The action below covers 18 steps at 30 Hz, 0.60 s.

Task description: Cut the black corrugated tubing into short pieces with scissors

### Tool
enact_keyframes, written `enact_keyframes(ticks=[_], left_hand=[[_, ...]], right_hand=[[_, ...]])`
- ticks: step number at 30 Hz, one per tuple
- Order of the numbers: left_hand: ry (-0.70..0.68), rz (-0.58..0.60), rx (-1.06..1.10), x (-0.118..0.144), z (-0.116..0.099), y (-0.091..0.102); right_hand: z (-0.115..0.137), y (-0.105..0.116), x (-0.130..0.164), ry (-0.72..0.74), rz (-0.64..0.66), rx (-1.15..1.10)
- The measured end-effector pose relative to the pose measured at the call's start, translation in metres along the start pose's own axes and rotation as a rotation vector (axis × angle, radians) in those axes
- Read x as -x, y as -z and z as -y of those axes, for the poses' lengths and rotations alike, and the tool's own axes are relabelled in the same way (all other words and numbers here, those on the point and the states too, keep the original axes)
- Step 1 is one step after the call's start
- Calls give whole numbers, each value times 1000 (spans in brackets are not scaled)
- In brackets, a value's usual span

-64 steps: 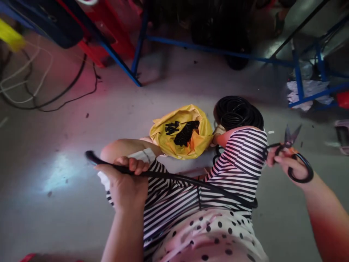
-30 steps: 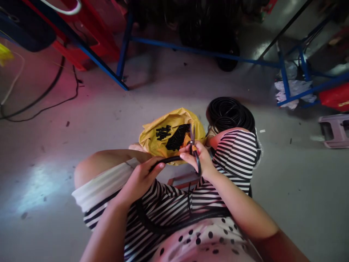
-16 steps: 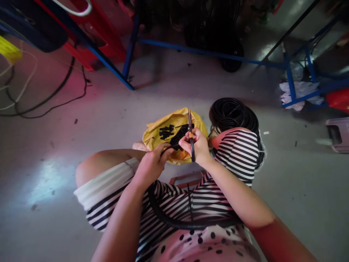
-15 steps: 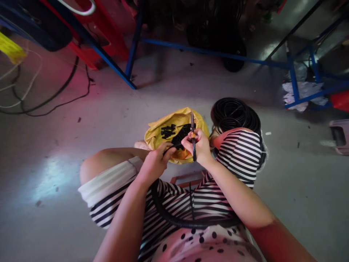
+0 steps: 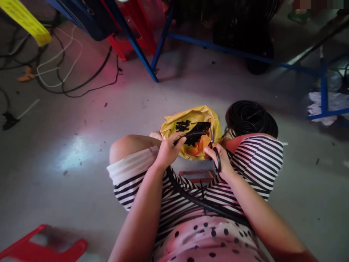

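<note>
A length of black corrugated tubing (image 5: 194, 135) is gripped in my left hand (image 5: 170, 150), its end sticking out to the right over a yellow bag (image 5: 170, 123). The same tubing runs back across my lap. My right hand (image 5: 222, 159) is closed round the handles of scissors (image 5: 212, 134) with orange and black grips. Their blades point away from me, slightly parted, just right of the tubing's end and apart from it. Inside the open bag lie many short black tube pieces (image 5: 183, 126).
A coil of black tubing (image 5: 251, 118) lies on the floor by my right knee. Ahead stands a blue metal frame (image 5: 231, 53), with a red stool (image 5: 133, 29) behind it. Cables (image 5: 89, 80) trail at the left. Another red plastic piece (image 5: 40, 247) is at the lower left.
The view has shifted left. My right hand has drawn the scissors back to the right, away from my left hand, and the tubing's end now shows over the bag.
</note>
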<state>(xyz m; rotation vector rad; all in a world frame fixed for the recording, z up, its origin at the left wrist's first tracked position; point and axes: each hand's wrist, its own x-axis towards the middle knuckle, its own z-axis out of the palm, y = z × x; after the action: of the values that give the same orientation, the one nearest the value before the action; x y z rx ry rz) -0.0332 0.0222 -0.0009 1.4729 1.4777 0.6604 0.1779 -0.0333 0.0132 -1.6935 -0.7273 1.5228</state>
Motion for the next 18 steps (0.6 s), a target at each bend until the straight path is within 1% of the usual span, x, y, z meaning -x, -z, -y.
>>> enact_keyframes(ticks=[3, 8, 12, 15, 18], left_hand=[[-4, 21, -50, 0, 0, -2], [6, -25, -33, 0, -2, -2], [-61, -34, -23, 1, -3, -6], [-118, 7, -23, 1, -2, -8], [-119, 43, -53, 0, 0, -8]], right_hand=[[-15, -7, 7, -29, 41, 12], [-32, -7, -3, 1, 68, 109], [-37, -6, -9, 8, 91, 133], [-37, -8, -10, 17, 122, 114], [-37, -9, -12, 22, 124, 139]])
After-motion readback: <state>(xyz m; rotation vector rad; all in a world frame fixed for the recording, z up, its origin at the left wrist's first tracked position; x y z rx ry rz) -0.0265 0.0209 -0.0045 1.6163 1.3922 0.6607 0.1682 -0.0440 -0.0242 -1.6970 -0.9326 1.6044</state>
